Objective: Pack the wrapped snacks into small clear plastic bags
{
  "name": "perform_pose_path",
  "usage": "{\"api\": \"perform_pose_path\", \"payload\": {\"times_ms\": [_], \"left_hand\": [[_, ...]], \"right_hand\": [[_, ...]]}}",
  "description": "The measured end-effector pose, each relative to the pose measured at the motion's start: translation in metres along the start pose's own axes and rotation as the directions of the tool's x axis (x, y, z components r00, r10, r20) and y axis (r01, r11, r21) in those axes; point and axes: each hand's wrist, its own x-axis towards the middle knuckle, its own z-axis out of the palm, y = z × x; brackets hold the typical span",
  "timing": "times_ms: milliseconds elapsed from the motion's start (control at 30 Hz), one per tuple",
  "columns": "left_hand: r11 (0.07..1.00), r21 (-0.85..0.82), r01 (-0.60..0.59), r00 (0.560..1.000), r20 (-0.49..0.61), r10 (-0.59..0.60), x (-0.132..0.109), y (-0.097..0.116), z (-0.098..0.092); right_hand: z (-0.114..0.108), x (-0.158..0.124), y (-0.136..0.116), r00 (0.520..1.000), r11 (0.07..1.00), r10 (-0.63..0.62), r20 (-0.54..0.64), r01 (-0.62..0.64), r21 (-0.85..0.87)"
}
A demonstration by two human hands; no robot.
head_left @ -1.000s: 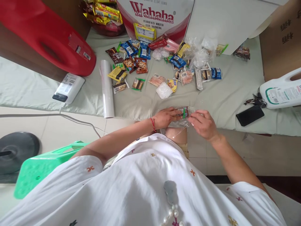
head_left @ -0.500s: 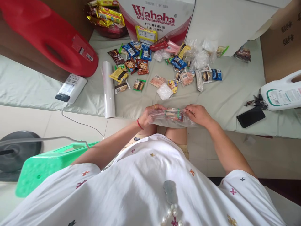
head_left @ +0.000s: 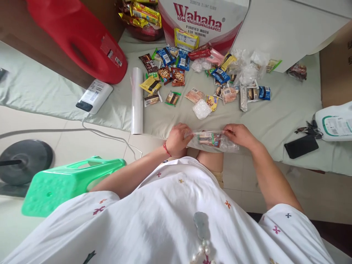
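Note:
At the near edge of the cloth-covered surface, a clear plastic bag (head_left: pixel 229 145) is stretched sideways between my hands. Inside it lie small wrapped snacks (head_left: pixel 209 139), with green, brown and blue on their wrappers. My left hand (head_left: pixel 177 137), with a red string at the wrist, is closed on the bag's left end. My right hand (head_left: pixel 238 135) pinches the bag's upper edge on the right. Just beyond them is a white, bubbly-looking wrapped packet (head_left: pixel 202 109), beside a yellow cookie packet (head_left: pixel 212 103) and a pinkish wrapped snack (head_left: pixel 195 95).
Several blue packets (head_left: pixel 183 59) and other snacks spread toward the Wahaha carton (head_left: pixel 203 22). A clear film roll (head_left: pixel 137 101) lies left, near a white power bank (head_left: pixel 95 96) and red jug (head_left: pixel 79 47). At right are a black phone (head_left: pixel 301 146) and white bottle (head_left: pixel 335 123).
The camera view has shifted, so the surface's things appear farther right. My left hand has turned, its back now facing up, and the bag's snacks show more plainly. Both hands stay on the bag.

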Motion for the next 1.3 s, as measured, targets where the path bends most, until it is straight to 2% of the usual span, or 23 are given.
{"api": "perform_pose_path", "payload": {"times_ms": [100, 167, 267, 333, 367, 433, 567, 667, 767, 867, 1033, 1133, 1200, 1233, 1300], "left_hand": [[0.968, 0.224, 0.110, 0.994, 0.002, -0.114, 0.014, 0.001, 0.008], [0.945, 0.304, 0.122, 0.991, 0.015, -0.132, 0.019, 0.003, 0.010], [0.941, 0.318, 0.112, 0.993, 0.005, -0.120, 0.019, 0.007, 0.010], [0.949, 0.297, 0.109, 0.994, -0.012, -0.110, 0.018, 0.009, 0.010], [0.953, 0.284, 0.104, 0.994, -0.018, -0.103, 0.017, 0.009, 0.011], [0.962, 0.260, 0.088, 0.996, -0.021, -0.085, 0.017, 0.009, 0.012], [0.969, 0.239, 0.057, 0.998, 0.009, -0.061, 0.019, 0.006, 0.011], [0.978, 0.207, 0.026, 0.999, 0.041, -0.035, 0.021, 0.002, 0.008], [0.989, 0.145, -0.014, 0.997, 0.080, 0.002, 0.023, -0.002, 0.003], [0.998, 0.059, -0.005, 0.993, 0.116, -0.002, 0.024, -0.001, 0.001], [0.994, 0.010, 0.111, 0.987, 0.116, -0.111, 0.028, 0.001, -0.001], [0.987, 0.024, 0.159, 0.978, 0.130, -0.161, 0.033, 0.000, -0.001], [0.985, 0.063, 0.163, 0.978, 0.120, -0.170, 0.035, 0.001, 0.000], [0.984, 0.083, 0.158, 0.979, 0.114, -0.167, 0.036, 0.002, 0.001], [0.983, 0.121, 0.142, 0.982, 0.110, -0.155, 0.036, 0.007, 0.003]], "right_hand": [[-0.008, -0.007, 0.024, 0.993, 0.981, 0.039, 0.114, -0.059, 0.184], [-0.015, -0.014, 0.044, 0.992, 0.981, 0.087, 0.095, -0.102, 0.165], [-0.021, -0.026, 0.064, 0.977, 0.987, 0.159, -0.145, -0.158, 0.018], [-0.018, -0.031, 0.065, 0.946, 0.988, 0.149, -0.288, -0.151, 0.018], [-0.013, -0.032, 0.061, 0.940, 0.992, 0.129, -0.316, -0.124, 0.035], [0.000, -0.032, 0.050, 0.953, 0.998, 0.064, -0.296, -0.054, 0.043], [0.018, -0.030, 0.035, 0.987, 1.000, -0.025, -0.160, 0.026, 0.003], [0.012, -0.037, 0.041, 0.992, 0.993, 0.022, -0.122, -0.007, 0.120], [-0.003, -0.053, 0.051, 0.987, 0.957, 0.138, -0.084, -0.111, 0.269], [-0.010, -0.069, 0.052, 0.974, 0.925, 0.211, -0.082, -0.172, 0.338], [-0.002, -0.090, 0.059, 0.979, 0.908, 0.166, -0.118, -0.104, 0.407], [-0.001, -0.101, 0.073, 0.980, 0.946, 0.168, -0.107, -0.130, 0.298], [-0.004, -0.106, 0.073, 0.953, 0.975, 0.201, -0.227, -0.172, 0.139], [-0.006, -0.106, 0.067, 0.917, 0.978, 0.208, -0.341, -0.198, 0.064], [-0.004, -0.103, 0.040, 0.813, 0.977, 0.162, -0.559, -0.213, -0.026]]}}
